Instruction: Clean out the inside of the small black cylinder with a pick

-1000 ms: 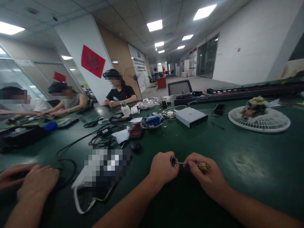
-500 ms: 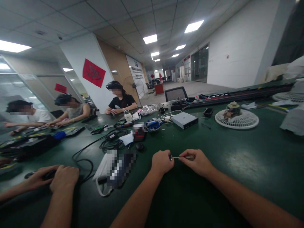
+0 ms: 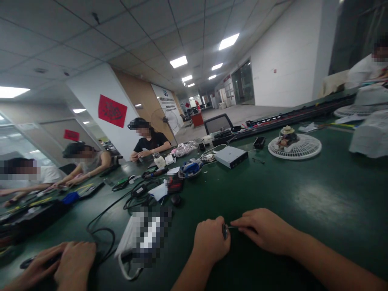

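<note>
My left hand (image 3: 211, 240) is closed around a small dark round object (image 3: 224, 231), whose edge shows at the thumb side. Just to its right, my right hand (image 3: 266, 230) pinches a thin metal tool (image 3: 233, 226); the tool's tip reaches the dark object, and its handle is hidden by the fingers. Both hands are held over the near part of the green table (image 3: 242, 190). What the left palm covers is hidden.
A grey drive box (image 3: 230, 157) and a white fan grille (image 3: 294, 147) lie farther back. Left of my hands are a white-strapped item (image 3: 129, 238), black cables (image 3: 110, 202) and another person's hands (image 3: 74, 258). More people sit beyond.
The view has tilted and shifted, so both hands appear lower. The tool shows less between them, and the right fingers are flatter over it. Another person has come into view at the right.
</note>
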{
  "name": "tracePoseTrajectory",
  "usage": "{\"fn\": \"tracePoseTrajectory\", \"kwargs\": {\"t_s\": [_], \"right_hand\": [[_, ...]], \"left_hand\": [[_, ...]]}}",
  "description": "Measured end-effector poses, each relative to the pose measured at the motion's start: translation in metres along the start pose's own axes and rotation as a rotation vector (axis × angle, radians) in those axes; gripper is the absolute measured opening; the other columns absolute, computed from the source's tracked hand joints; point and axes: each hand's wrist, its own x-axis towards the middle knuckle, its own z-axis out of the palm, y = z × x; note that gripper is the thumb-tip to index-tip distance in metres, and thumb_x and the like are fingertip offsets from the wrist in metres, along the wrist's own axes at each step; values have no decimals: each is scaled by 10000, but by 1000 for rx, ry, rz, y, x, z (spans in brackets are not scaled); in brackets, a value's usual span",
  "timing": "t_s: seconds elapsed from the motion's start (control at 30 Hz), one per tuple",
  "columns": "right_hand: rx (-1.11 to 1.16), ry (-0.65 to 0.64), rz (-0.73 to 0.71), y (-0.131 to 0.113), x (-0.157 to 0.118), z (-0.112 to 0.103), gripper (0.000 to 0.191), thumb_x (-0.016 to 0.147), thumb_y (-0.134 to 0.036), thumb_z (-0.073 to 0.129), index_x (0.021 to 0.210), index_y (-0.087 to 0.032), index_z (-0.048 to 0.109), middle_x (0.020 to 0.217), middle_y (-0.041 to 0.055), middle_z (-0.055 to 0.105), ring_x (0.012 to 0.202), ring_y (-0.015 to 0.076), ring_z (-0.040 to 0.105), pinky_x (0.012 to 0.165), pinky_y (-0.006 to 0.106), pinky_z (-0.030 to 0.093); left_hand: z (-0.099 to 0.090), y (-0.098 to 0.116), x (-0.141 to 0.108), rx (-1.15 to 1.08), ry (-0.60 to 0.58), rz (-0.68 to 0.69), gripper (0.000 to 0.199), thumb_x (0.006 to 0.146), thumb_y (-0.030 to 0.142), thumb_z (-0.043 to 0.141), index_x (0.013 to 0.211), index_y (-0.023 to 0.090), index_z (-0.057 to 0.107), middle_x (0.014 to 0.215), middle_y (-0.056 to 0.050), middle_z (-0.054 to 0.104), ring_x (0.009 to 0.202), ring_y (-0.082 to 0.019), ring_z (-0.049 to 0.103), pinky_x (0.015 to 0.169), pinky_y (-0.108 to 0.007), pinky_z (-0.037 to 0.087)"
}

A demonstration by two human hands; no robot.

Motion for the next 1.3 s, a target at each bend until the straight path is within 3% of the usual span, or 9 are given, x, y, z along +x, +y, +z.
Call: {"fn": "tracePoseTrajectory", "kwargs": {"t_s": [0.2, 0.43, 0.53, 0.7, 0.97, 1.3], "right_hand": [[-27, -1, -62, 13, 2, -6, 447, 951, -167, 515, 1316, -387, 652, 854, 14, 737, 729, 195, 686, 614, 276, 407], [-160, -48, -44, 9, 3, -8, 452, 904, -172, 552, 1293, -372, 665, 792, 12, 710, 602, 182, 610, 510, 297, 239], [-146, -111, -72, 3, 3, -11, 357, 915, -189, 557, 1205, -334, 708, 745, 9, 688, 578, 172, 580, 502, 309, 212], [-138, -111, -79, -2, 2, -8, 334, 933, -199, 545, 1204, -326, 693, 787, 15, 689, 585, 164, 571, 501, 320, 207], [-103, -136, 50, -4, 4, -4, 307, 946, -191, 507, 1147, -322, 698, 802, 8, 704, 643, 174, 645, 520, 285, 249], [-219, -84, 175, -15, 3, 4, 419, 909, -214, 553, 1273, -391, 663, 805, 14, 734, 608, 204, 682, 494, 296, 262]], "left_hand": [[-3, -3, 9, -5, 8, 77, 156, 921, 291, 470, 868, 227, 602, 785, -60, 714, 738, -237, 694, 618, -317, 384], [12, -12, 16, -129, -8, 102, 149, 887, 259, 481, 756, 236, 549, 708, -31, 683, 659, -220, 654, 570, -311, 305], [15, -10, 15, -172, -13, 74, 177, 883, 296, 488, 719, 237, 517, 650, -18, 651, 598, -202, 618, 538, -303, 267], [17, -6, 12, -226, -15, 91, 198, 883, 336, 483, 712, 238, 500, 619, -5, 622, 552, -178, 579, 525, -300, 248], [14, -5, 15, -146, -5, 16, 194, 903, 318, 482, 744, 224, 542, 627, -7, 615, 566, -172, 567, 532, -300, 223], [11, -8, 16, -42, -33, 7, 178, 934, 311, 458, 807, 232, 556, 634, -1, 608, 555, -181, 565, 525, -287, 194]]}}
